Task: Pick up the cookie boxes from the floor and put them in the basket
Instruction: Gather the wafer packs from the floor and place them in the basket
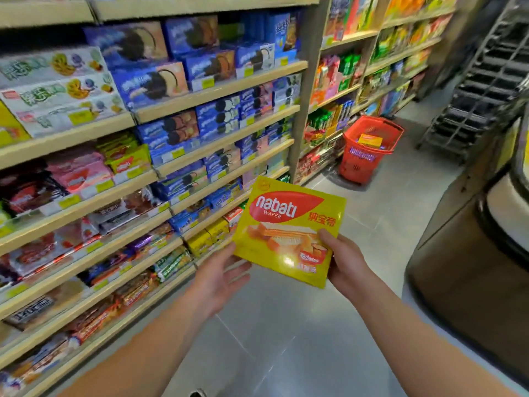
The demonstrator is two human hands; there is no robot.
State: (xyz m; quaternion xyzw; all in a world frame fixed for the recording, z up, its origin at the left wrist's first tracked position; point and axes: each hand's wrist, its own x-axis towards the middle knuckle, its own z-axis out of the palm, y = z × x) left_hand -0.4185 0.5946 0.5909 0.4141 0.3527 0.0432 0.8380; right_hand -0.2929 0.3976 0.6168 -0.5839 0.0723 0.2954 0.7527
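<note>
Ahead, a red basket (369, 150) stands on the floor beside stocked shelves (160, 110). A yellow wafer box (289, 227) is pinched in the right hand (347, 265); its edge is touched by the left hand (220, 277), grip wide.

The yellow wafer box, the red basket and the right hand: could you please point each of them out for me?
yellow wafer box (289, 230), head view, on the middle of its printed front.
red basket (359, 164), head view, on its near outer wall.
right hand (347, 262), head view, on the back of the hand.
</note>
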